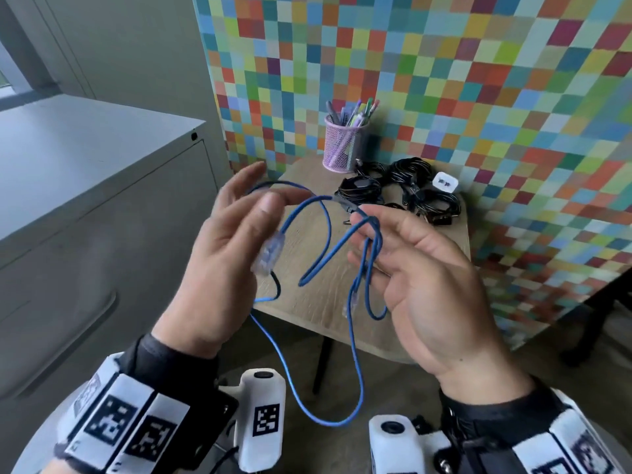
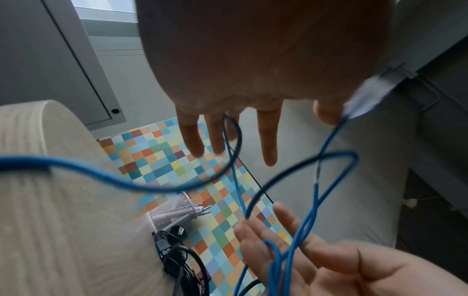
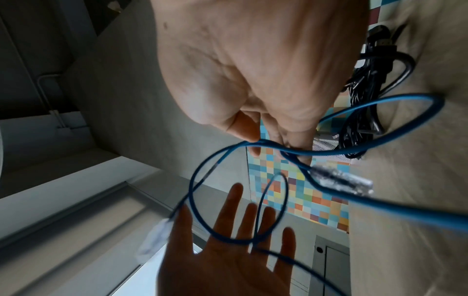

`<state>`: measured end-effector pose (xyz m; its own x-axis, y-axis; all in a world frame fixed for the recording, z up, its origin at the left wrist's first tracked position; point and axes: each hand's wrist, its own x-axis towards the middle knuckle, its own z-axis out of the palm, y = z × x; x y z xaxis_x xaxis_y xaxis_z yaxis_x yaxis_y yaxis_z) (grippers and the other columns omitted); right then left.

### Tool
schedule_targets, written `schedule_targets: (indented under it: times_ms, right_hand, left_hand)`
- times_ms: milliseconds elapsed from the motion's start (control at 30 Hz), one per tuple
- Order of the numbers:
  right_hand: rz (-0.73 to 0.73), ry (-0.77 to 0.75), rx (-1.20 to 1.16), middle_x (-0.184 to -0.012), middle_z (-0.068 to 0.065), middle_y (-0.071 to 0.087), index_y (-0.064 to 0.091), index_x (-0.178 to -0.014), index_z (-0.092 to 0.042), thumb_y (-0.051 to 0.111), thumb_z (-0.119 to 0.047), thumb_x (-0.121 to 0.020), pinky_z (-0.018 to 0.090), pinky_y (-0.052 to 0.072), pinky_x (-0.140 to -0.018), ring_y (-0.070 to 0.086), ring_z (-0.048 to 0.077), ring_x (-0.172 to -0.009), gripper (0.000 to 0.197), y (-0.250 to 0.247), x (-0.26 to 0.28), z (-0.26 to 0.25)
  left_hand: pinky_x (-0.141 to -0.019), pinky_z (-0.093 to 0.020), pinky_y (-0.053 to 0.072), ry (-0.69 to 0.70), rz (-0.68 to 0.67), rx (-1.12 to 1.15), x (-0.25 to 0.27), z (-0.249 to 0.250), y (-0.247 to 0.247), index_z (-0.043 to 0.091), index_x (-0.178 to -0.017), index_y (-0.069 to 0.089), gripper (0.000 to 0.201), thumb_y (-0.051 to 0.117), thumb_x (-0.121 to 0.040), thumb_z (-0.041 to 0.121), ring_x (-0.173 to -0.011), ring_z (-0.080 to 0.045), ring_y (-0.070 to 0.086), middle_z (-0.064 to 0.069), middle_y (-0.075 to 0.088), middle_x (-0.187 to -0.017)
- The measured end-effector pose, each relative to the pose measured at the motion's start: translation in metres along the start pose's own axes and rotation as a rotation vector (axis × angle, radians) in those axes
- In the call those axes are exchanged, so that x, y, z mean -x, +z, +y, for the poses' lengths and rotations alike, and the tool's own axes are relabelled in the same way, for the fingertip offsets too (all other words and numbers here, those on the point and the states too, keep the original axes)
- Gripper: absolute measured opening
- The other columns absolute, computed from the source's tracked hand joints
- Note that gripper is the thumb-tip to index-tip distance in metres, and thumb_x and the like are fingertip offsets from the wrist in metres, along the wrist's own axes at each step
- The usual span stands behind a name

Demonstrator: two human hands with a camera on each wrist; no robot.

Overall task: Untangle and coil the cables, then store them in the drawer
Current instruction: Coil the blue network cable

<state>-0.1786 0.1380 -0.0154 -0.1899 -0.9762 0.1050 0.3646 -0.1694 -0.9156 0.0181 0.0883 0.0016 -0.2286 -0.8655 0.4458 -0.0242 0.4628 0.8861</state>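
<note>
Cable (image 1: 328, 230), blue and thin, is strung in loose loops in the air between both hands, above the near edge of the worktop (image 1: 307, 302). The right hand (image 1: 424, 282) is palm up with several strands draped across its slightly bent fingers (image 1: 372, 254); the right wrist view shows the thumb and fingers closing on those strands where they cross. One clear plug (image 1: 352, 304) hangs just below this hand, and a long loop sags from it toward the person's wrists. The left hand (image 1: 219, 254) is spread, fingers straight and apart, gripping nothing; a loop passes over its fingers, and the other clear plug (image 1: 268, 254) is blurred beside its thumb. Whether the thumb touches that plug cannot be told.

Farther back on the worktop lies a heap of black cables (image 1: 407, 189) with a white charger (image 1: 444, 183) at its far right edge. Just left of the heap stands a lilac mesh pen cup (image 1: 342, 145). A wall of coloured squares (image 1: 444, 80) rises behind, and a grey drawer cabinet (image 1: 85, 200) stands to the left.
</note>
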Motion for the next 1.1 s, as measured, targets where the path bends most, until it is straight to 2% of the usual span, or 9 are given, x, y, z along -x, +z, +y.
schedule_targets:
  times_ms: [67, 133, 267, 367, 533, 667, 767, 900, 1100]
  right_hand:
    - [-0.033, 0.009, 0.012, -0.119, 0.005, 0.077, 0.071, -0.121, -0.012, 0.05, 0.005, -0.095, 0.031, 0.057, -0.095, 0.074, 0.015, -0.11, 0.037, 0.002, 0.0, 0.003]
    - [-0.046, 0.012, 0.06, -0.121, 0.002, 0.077, 0.07, -0.122, -0.015, 0.051, -0.002, -0.087, 0.029, 0.057, -0.093, 0.074, 0.014, -0.111, 0.042, 0.005, 0.0, 0.006]
    - [0.005, -0.012, 0.165, -0.126, -0.001, 0.076, 0.072, -0.122, -0.02, 0.045, 0.017, -0.098, 0.045, 0.051, -0.112, 0.07, 0.014, -0.121, 0.052, 0.004, -0.001, 0.01]
    - [0.028, 0.002, 0.17, -0.123, 0.0, 0.077, 0.073, -0.124, -0.017, 0.046, 0.014, -0.103, 0.047, 0.05, -0.112, 0.071, 0.017, -0.12, 0.046, 0.003, -0.002, 0.01]
    - [0.091, -0.035, 0.167, -0.102, 0.013, 0.079, 0.075, -0.11, -0.014, 0.064, 0.001, -0.093, 0.045, 0.059, -0.089, 0.073, 0.026, -0.091, 0.025, 0.003, -0.003, 0.009]
    - [0.048, -0.023, 0.097, -0.091, 0.014, 0.072, 0.072, -0.107, -0.01, 0.067, 0.005, -0.089, 0.036, 0.059, -0.077, 0.067, 0.027, -0.084, 0.025, 0.004, -0.002, 0.009]
    - [0.009, 0.029, -0.001, -0.1, 0.011, 0.079, 0.069, -0.103, -0.003, 0.053, 0.014, -0.099, 0.029, 0.063, -0.088, 0.077, 0.019, -0.09, 0.024, 0.006, 0.0, 0.003]
    - [0.011, 0.036, -0.011, -0.113, 0.013, 0.079, 0.066, -0.09, -0.005, 0.05, 0.017, -0.098, 0.033, 0.063, -0.092, 0.078, 0.02, -0.098, 0.029, 0.003, -0.001, -0.004]
    - [0.003, -0.113, 0.589, -0.084, -0.003, 0.08, 0.08, -0.095, -0.025, 0.075, 0.001, -0.091, 0.033, 0.063, -0.077, 0.076, 0.011, -0.077, 0.027, -0.016, -0.002, -0.013]
  left_hand:
    - [-0.117, -0.057, 0.035, 0.014, -0.107, -0.037, 0.003, 0.002, 0.006, 0.018, -0.116, 0.074, 0.058, 0.051, -0.092, 0.066, -0.146, -0.012, 0.038, 0.004, 0.061, -0.138]
    - [-0.113, -0.041, 0.041, -0.021, -0.166, -0.036, 0.004, 0.001, 0.012, 0.016, -0.113, 0.075, 0.04, 0.052, -0.097, 0.045, -0.136, -0.011, 0.051, 0.0, 0.065, -0.133]
    - [-0.091, -0.021, 0.052, -0.174, -0.392, -0.058, 0.008, -0.002, 0.013, 0.02, -0.116, 0.072, 0.03, 0.056, -0.09, 0.017, -0.111, -0.014, 0.067, 0.006, 0.074, -0.113]
    - [-0.089, -0.031, 0.057, -0.169, -0.423, -0.135, 0.009, -0.001, 0.016, 0.024, -0.119, 0.069, 0.024, 0.065, -0.096, 0.019, -0.102, -0.013, 0.071, 0.007, 0.075, -0.109]
    - [-0.09, -0.039, 0.056, -0.166, -0.382, -0.099, 0.009, 0.0, 0.023, 0.031, -0.111, 0.069, 0.028, 0.057, -0.097, 0.053, -0.102, -0.017, 0.071, 0.006, 0.073, -0.108]
    - [-0.08, -0.057, 0.058, -0.25, -0.42, -0.102, 0.011, -0.007, 0.029, 0.035, -0.112, 0.056, 0.035, 0.078, -0.085, 0.038, -0.084, -0.023, 0.075, 0.002, 0.077, -0.094]
    - [-0.077, -0.06, 0.059, -0.273, -0.439, -0.031, 0.015, -0.008, 0.032, 0.027, -0.118, 0.05, 0.045, 0.082, -0.087, 0.023, -0.08, -0.034, 0.076, -0.007, 0.078, -0.093]
    - [-0.075, -0.053, 0.061, -0.264, -0.404, 0.036, 0.014, -0.005, 0.033, 0.019, -0.12, 0.053, 0.042, 0.078, -0.089, 0.011, -0.077, -0.038, 0.073, -0.015, 0.076, -0.085]
    - [-0.055, -0.035, 0.051, -0.278, -0.154, 0.163, 0.008, -0.012, 0.026, 0.026, -0.115, 0.062, 0.033, 0.07, -0.093, 0.004, -0.057, -0.028, 0.063, -0.005, 0.064, -0.074]
